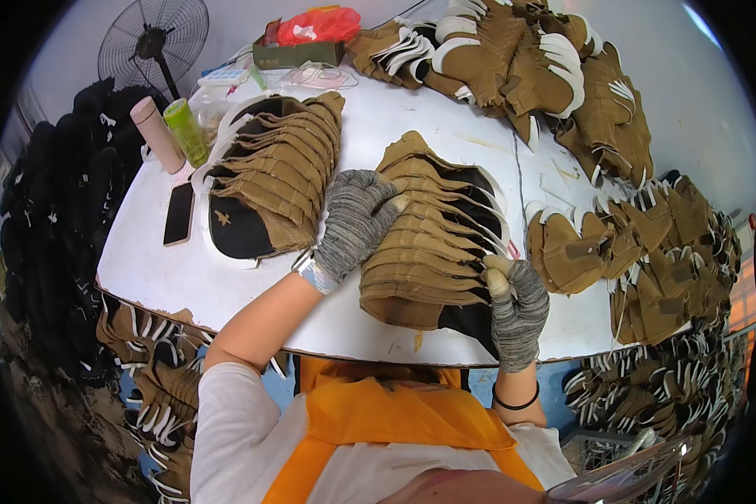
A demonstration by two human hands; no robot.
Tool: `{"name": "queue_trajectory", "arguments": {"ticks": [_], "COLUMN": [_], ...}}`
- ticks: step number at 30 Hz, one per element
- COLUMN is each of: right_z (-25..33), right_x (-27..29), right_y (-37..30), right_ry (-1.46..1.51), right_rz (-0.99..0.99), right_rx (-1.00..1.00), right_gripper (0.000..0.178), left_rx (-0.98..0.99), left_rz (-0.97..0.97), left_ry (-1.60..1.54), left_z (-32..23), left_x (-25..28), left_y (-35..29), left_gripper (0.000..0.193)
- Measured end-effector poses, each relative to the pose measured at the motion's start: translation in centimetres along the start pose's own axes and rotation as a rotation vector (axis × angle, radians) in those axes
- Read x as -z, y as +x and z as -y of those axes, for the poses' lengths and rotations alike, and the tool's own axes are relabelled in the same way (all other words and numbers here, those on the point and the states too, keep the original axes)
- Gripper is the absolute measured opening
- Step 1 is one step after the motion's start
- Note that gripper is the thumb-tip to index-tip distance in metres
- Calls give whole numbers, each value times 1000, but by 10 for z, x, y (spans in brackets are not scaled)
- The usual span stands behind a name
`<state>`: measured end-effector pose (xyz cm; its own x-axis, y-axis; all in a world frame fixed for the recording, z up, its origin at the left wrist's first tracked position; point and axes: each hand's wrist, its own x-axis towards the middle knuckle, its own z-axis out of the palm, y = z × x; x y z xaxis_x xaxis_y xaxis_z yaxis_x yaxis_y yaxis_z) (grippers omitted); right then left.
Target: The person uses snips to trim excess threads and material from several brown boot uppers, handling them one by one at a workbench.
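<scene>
In front of me a row of overlapping brown and black fabric shoe uppers (424, 252) lies fanned on the white table. My left hand (357, 223), in a grey knit glove with pale fingertips, grips the row's left side, thumb on the folded edges. At the near right end, my right hand (519, 311) wears a matching glove and pinches the black and brown edges between thumb and fingers. Its fingertips are partly hidden by the fabric. Left of my left hand stands a second fanned row of uppers (290, 172) with white edges and a black front piece.
A black phone (178, 214), a pink bottle (156, 134) and a green tumbler (186, 133) occupy the table's left. At the back sits a box (298, 55) with a red plastic bag (319, 25). More brown uppers (512, 67) pile up behind and at right. A fan (153, 42) stands beyond.
</scene>
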<state>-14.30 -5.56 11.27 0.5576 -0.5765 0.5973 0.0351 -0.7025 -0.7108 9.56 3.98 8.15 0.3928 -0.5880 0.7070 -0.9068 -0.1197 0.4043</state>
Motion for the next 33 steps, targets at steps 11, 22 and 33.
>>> {"name": "queue_trajectory", "arguments": {"ticks": [11, 22, 33], "right_z": [4, 35, 19], "right_x": [1, 0, -23], "right_y": [-2, -16, -17], "right_ry": [-3, -645, -597], "right_rz": [42, 334, -12], "right_rx": [108, 423, 413], "right_gripper": [23, 62, 35], "left_rx": [323, 117, 536], "left_rz": [288, 131, 518], "left_ry": [-512, 588, 370], "left_z": [25, 172, 183], "left_x": [-27, 79, 98], "left_y": [47, 137, 110], "left_gripper": [58, 58, 62]}}
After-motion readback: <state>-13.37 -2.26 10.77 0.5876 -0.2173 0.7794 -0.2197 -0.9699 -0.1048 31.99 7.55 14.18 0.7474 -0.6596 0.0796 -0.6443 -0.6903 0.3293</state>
